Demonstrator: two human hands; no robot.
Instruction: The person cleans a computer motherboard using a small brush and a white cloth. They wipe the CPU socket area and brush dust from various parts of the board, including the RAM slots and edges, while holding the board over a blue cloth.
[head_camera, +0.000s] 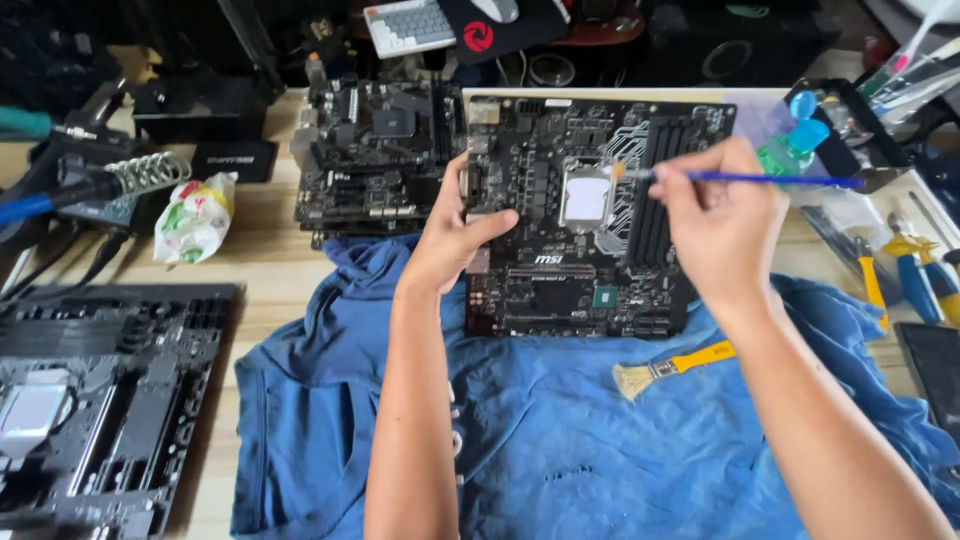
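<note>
Right hand (722, 225) pinching brush (770, 179) | left hand (450, 238) gripping motherboard (590, 220) edge

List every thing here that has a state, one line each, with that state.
Left hand: gripping the middle board's left edge.
Right hand: pinching a thin blue brush.
Thin blue brush: held level, tip at the socket.
Middle board: flat on the blue cloth.
Socket: closed under a metal cover.
Yellow brush: lying unused on the cloth.

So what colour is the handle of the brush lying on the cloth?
Yellow, on the brush lying on the blue cloth; head view.
</note>
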